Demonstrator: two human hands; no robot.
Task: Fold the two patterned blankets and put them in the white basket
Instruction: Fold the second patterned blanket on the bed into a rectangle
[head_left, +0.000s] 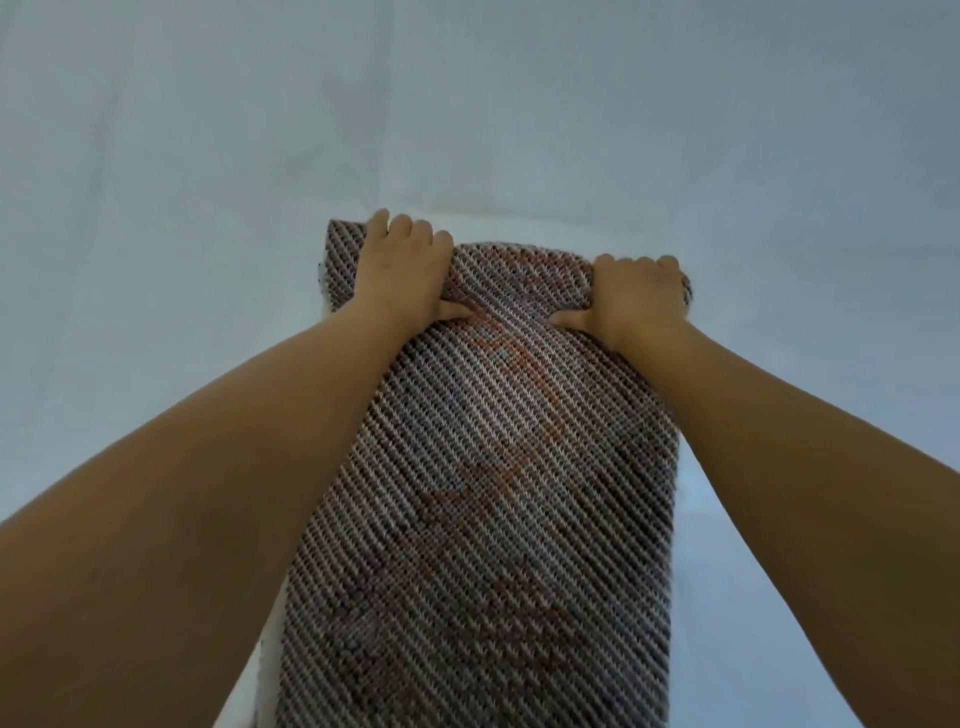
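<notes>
One patterned blanket (493, 493), woven in dark and pale diagonal stripes with faint orange marks, lies as a long narrow strip from the bottom of the head view up to the middle. My left hand (410, 270) grips its far left end, fingers curled over the top edge, thumb on the upper face. My right hand (636, 299) grips the far right end the same way. The far end bulges up between both hands. No second blanket and no white basket are in view.
A pale grey-blue cloth surface (208, 156) spreads under and around the blanket on all sides. A strip of white (267, 670) shows along the blanket's lower left edge.
</notes>
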